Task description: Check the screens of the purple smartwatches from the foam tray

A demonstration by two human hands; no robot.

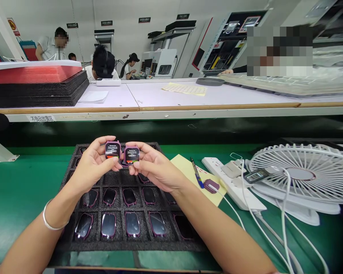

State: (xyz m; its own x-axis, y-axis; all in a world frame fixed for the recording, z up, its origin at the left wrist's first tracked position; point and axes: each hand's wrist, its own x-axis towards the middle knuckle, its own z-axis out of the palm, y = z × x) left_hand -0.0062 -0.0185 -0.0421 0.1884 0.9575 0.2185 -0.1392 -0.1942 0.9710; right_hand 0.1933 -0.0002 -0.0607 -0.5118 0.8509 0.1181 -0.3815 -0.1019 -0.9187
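My left hand (93, 165) grips a small purple-edged watch body (112, 150) with its screen lit, held above a black foam tray (67, 243). My right hand (154, 167) grips a second lit watch body (132, 155) right beside the first; the two nearly touch. Both hands hover over the tray's far half. The tray's near rows hold several dark-screened watch bodies (132, 223) lying in their pockets. A silver bangle (50, 222) circles my left wrist.
Right of the tray lie a yellow paper (185, 167), a blue pen (196, 173), a white power strip (234, 186) with cables and a white fan (300, 175) lying flat. A raised shelf (171, 108) carries stacked foam. Other people work behind it.
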